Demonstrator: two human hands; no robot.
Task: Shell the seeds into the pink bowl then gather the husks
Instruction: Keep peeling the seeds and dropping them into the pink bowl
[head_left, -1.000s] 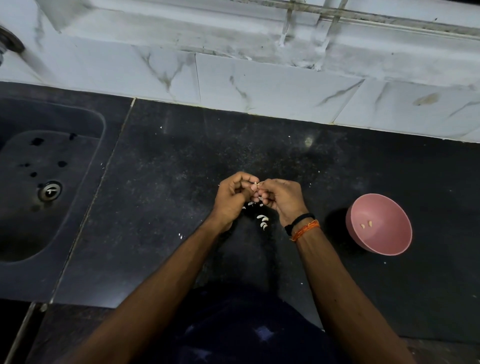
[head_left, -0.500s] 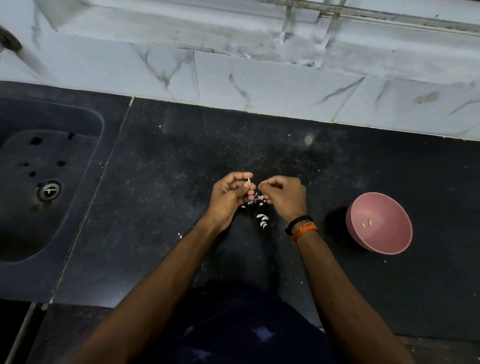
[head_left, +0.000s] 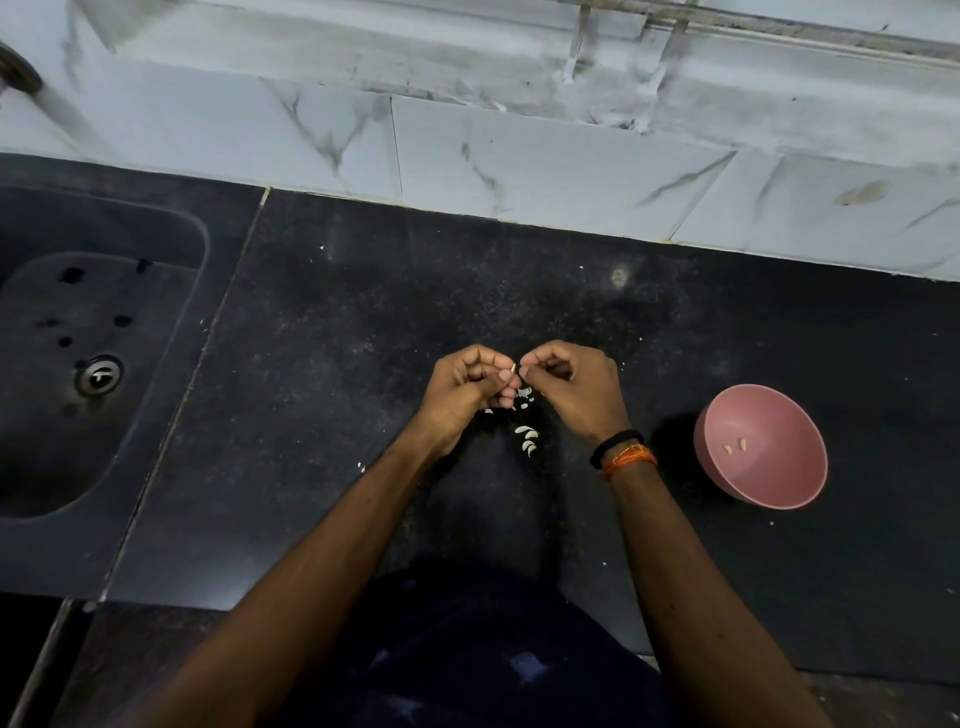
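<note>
seed (head_left: 513, 368) pinched between left hand (head_left: 470, 391) and right hand (head_left: 574, 387) above husks (head_left: 527, 439).

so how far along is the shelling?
Early. Done: two kernels lie in the pink bowl, and a few white husks lie loose on the counter. In hand: left hand and right hand pinch one seed between them. Left: dropping that kernel in and gathering the husks.
</note>
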